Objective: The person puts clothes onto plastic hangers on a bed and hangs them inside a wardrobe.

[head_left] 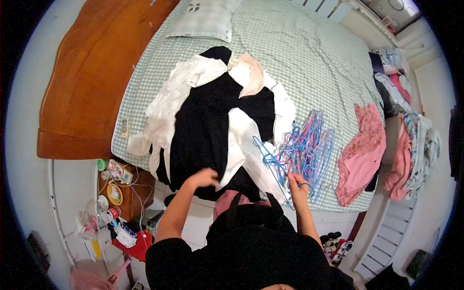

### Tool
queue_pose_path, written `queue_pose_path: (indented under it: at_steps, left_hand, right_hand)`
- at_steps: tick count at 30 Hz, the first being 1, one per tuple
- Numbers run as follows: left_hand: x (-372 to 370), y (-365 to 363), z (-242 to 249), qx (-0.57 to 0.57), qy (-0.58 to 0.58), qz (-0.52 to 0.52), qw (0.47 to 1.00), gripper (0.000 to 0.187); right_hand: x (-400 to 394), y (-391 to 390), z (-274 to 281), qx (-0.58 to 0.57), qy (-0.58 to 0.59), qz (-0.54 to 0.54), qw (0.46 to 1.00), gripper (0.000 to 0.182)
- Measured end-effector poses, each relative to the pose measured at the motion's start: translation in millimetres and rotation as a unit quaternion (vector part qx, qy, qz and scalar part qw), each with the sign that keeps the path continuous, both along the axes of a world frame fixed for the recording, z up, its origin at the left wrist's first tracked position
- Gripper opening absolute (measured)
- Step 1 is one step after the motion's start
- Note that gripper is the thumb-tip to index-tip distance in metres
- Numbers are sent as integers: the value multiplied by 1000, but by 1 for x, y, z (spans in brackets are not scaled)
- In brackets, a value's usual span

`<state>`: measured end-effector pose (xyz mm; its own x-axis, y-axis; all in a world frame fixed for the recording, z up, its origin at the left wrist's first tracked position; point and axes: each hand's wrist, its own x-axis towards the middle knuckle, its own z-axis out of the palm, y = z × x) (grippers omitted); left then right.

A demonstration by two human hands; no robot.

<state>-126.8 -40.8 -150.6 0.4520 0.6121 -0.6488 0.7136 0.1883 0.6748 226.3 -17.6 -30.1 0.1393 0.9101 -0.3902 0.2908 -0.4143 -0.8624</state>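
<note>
My right hand (297, 187) is closed around a blue clothes hanger (272, 159), which slants up and left over a white garment. Beside it on the bed lies a heap of blue, pink and purple hangers (311, 145). My left hand (205, 178) has its fingers partly apart, over the lower edge of a black garment (200, 130). Right by its fingertips is the end of a white shirt (237, 140) sleeve. More white clothing (164, 101) and a pale peach piece (252, 75) lie over the black cloth.
The bed has a green checked sheet (290, 43) and a pillow (203, 19). A pink garment (365, 154) lies at the right edge, near clothes (418, 150) on a rail. A small side table (135, 193) with cables stands at left. A remote (125, 128) lies on the bed.
</note>
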Motion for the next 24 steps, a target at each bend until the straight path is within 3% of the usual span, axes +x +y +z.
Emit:
queue_pose_path:
  at_steps: [1,2,4,5,6,8,9,11,13,14,18,20,21,24]
  left_hand:
    - [4,-23,-8,-20,-35,-80,996,30]
    - [8,-47,-16,-186,-81,-68,977,30]
    - [26,-86,-33,-210,34,-232,949,39]
    - [26,-98,-32,-178,71,-234,953,46]
    - [21,-112,-59,-260,45,-248,932,51]
    - [18,-136,-125,-282,123,-404,862,47]
    - [20,-124,-105,-280,122,-403,863,47]
    - [22,-83,-64,-94,307,-164,933,33]
    - [30,-34,-56,124,250,40,959,16]
    - [38,-6,-31,255,201,149,934,13]
    - [61,110,13,466,162,217,842,51]
    - [68,155,29,434,201,168,862,64]
    - [71,172,33,415,249,127,866,72]
    - [70,197,-7,415,332,98,841,66]
  right_hand:
    - [1,0,-6,-29,-4,-3,1000,25]
    - [2,0,-9,-57,-9,-7,998,25]
    - [0,2,-5,-54,-10,10,998,26]
    - [-1,3,-4,-50,-13,27,998,26]
    - [-2,4,-4,-49,-13,26,998,26]
    - [-1,4,-4,-50,-4,27,998,27]
    - [1,4,-4,-49,-5,27,998,27]
    - [5,2,-8,-45,-9,22,999,28]
    - [13,0,-12,-53,-6,21,998,28]
    - [15,1,-13,-58,1,23,998,28]
    - [12,-6,-9,-61,-12,-9,998,28]
    - [9,-9,-6,-16,-3,-23,1000,23]
    - [12,-14,-11,-48,18,-39,998,23]
    - [24,-23,-13,-76,25,-52,995,25]
